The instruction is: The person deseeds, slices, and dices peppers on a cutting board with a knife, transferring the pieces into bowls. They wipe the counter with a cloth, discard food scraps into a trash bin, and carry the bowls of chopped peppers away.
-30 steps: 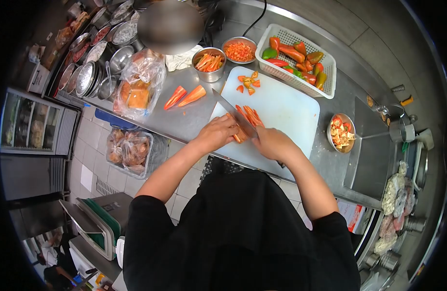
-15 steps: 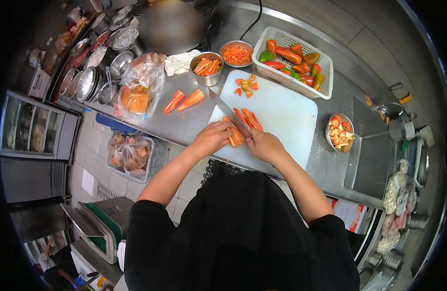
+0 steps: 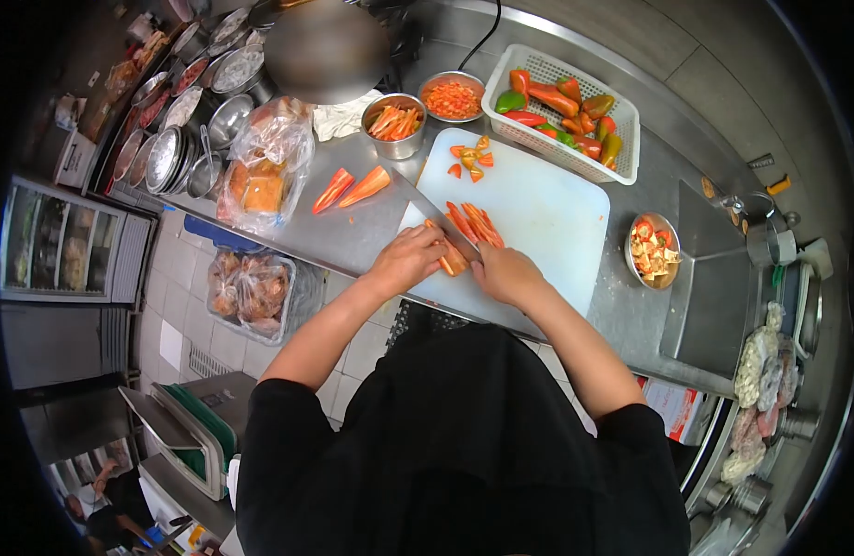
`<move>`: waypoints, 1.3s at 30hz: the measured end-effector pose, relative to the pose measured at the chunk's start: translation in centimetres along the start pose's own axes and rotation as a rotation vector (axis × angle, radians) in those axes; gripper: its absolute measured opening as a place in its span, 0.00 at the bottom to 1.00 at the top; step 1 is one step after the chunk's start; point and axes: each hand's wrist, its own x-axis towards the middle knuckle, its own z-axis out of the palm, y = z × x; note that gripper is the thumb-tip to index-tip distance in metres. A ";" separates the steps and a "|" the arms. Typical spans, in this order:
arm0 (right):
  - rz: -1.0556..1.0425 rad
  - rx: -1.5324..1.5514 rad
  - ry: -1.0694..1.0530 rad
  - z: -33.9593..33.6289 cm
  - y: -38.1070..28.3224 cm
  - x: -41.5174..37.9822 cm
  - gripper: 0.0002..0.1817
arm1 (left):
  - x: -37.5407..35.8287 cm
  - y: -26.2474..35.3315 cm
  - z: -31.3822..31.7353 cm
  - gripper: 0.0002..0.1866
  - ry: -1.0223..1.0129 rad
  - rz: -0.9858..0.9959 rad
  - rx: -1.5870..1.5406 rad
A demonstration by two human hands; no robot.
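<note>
My left hand (image 3: 410, 258) presses a piece of red pepper (image 3: 452, 259) down on the white cutting board (image 3: 547, 218). My right hand (image 3: 506, 273) grips a large knife (image 3: 436, 221), its blade lying across the pepper right beside my left fingers. Cut pepper strips (image 3: 475, 222) lie on the board just beyond the blade. A few small pepper scraps (image 3: 470, 158) sit near the board's far edge.
Two pepper halves (image 3: 353, 188) lie on the steel counter (image 3: 343, 236). Bowls of strips (image 3: 393, 122), diced pepper (image 3: 451, 98) and trimmings (image 3: 652, 252) stand around. A white basket (image 3: 561, 111) holds whole peppers. A bagged item (image 3: 265, 167) and stacked metal bowls (image 3: 172, 153) are at left; a sink (image 3: 714, 287) at right.
The knife has moved slightly along the pepper piece as cutting goes on; both hands stay in nearly the same spot on the board.
</note>
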 end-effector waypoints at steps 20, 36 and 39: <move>0.053 0.089 -0.007 1.4 0.0 0.0 0.17 | -0.5 1.0 0.3 0.15 0.049 -0.055 -0.008; -0.063 0.069 -0.015 0.8 1.3 1.3 0.18 | 0.1 3.0 -0.6 0.17 0.009 -0.139 0.049; -0.038 0.013 -0.107 -2.2 -0.2 1.0 0.19 | 0.2 2.5 -1.0 0.16 -0.006 -0.104 0.024</move>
